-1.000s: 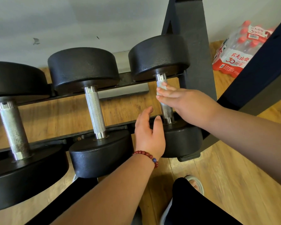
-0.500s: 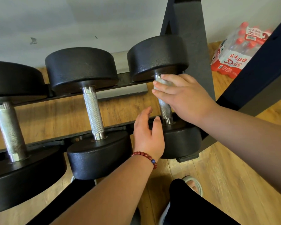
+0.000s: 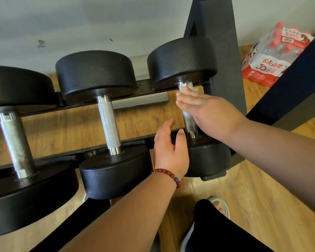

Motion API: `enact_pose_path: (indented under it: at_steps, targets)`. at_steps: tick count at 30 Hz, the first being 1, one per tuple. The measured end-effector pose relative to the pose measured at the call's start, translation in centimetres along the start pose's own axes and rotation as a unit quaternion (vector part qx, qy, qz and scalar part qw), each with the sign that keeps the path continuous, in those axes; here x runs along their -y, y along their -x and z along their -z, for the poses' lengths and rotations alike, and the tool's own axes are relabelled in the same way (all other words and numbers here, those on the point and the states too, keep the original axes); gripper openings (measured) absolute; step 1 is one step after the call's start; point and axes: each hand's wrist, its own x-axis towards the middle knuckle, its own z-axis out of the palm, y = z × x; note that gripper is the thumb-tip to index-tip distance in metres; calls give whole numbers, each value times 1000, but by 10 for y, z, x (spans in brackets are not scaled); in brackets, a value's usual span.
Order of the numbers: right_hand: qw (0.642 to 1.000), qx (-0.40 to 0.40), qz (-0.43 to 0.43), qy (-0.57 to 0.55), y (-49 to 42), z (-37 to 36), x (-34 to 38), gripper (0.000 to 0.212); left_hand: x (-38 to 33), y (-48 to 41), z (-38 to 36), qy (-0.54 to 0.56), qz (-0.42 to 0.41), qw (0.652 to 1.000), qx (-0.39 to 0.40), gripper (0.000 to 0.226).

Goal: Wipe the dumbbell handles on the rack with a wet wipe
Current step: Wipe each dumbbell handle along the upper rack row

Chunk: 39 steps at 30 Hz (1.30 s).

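Three black dumbbells with knurled steel handles lie across the rack rails (image 3: 131, 91). My right hand (image 3: 207, 110) lies over the upper part of the right dumbbell's handle (image 3: 189, 122) and holds a white wet wipe (image 3: 185, 87) against it. A bit of the wipe shows above my fingers, just under the far weight head (image 3: 182, 60); my thumb is hidden. With its fingers relaxed and holding nothing, my left hand (image 3: 169, 151) is beside the near weight head (image 3: 209, 157). The middle handle (image 3: 108, 124) and the left handle (image 3: 15, 144) are bare.
The rack's dark upright (image 3: 222, 51) stands right behind the right dumbbell. A second dark beam (image 3: 298, 84) slants across the right side. A shrink-wrapped pack of water bottles (image 3: 273, 57) lies on the wooden floor by the wall. My sandalled foot (image 3: 218, 206) is below the rack.
My right hand slid with the wipe up the right dumbbell's handle toward the far weight head, and its fingers flattened. My left hand stayed in place.
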Motion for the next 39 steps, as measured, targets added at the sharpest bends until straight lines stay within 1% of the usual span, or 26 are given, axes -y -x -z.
enact_pose_path:
  at_steps: [3, 5, 8, 10, 11, 16, 18, 19, 21, 22, 23, 25, 27, 28, 29, 32, 34, 35, 37, 38, 39]
  targets:
    - [998, 33, 56, -3, 13, 5, -4, 74, 0, 0, 0, -1, -1, 1000, 2, 43]
    - [997, 47, 56, -2, 9, 7, -7, 75, -1, 0, 0, -2, -1, 1000, 0, 43]
    - [999, 6, 30, -31, -8, -1, -16, 66, 0, 0, 0, 4, -1, 1000, 0, 42]
    - [997, -10, 14, -78, -9, -5, -17, 55, 0, 0, 0, 8, -1, 1000, 0, 42]
    - [995, -10, 16, -95, -4, -7, -17, 53, 0, 1, 0, 8, -1, 1000, 1, 43]
    - [998, 26, 48, -37, 15, 2, -7, 68, 0, 0, 0, 7, -1, 1000, 1, 43]
    - [999, 14, 41, -22, 6, 3, -11, 69, 0, 1, 0, 13, 0, 1000, 0, 43]
    - [999, 6, 33, -30, 0, 2, -14, 65, 0, 1, 0, 17, 1, 1000, -1, 43]
    - [994, -1, 6, -108, -7, 0, -15, 49, 0, 0, 0, 20, -2, 1000, -6, 43]
    - [992, -2, 0, -125, -6, -4, -16, 45, 0, 0, -1, 20, -2, 1000, -7, 42]
    - [990, 6, -3, -141, -3, -6, -16, 44, 1, 0, -1, 20, -1, 1000, -7, 42]
    - [987, 48, 23, -150, 7, -10, -16, 43, 1, 0, -2, 21, 1, 1000, -8, 42]
    - [979, 116, 34, -163, 13, -6, -16, 41, 1, 0, -1, 24, 3, 1000, -7, 42]
    - [974, 129, 35, -181, 15, -6, -18, 40, 1, 0, -2, 25, 3, 1000, -6, 42]
    - [972, 125, 37, -196, 14, -5, -20, 40, 1, 0, -2, 25, 3, 1000, -6, 42]
    - [976, 105, 20, -188, 2, -1, -27, 38, 0, 0, -1, 25, 1, 1000, -8, 42]
    - [979, 76, -9, -189, -3, 2, -29, 43, 0, 0, -2, 30, -1, 1000, -9, 42]
    - [986, 58, -9, -157, -3, 5, -26, 46, 0, 0, -2, 30, -3, 1000, -9, 42]
    - [993, 61, 29, -97, 7, 7, -16, 58, 1, 0, -1, 27, -4, 1000, -9, 42]
    - [991, 74, 54, -103, 14, 4, -14, 59, 2, 0, -1, 27, -3, 1000, -9, 42]
    - [986, 95, 76, -110, 18, 3, -14, 55, 2, 0, -1, 28, -2, 1000, -9, 42]
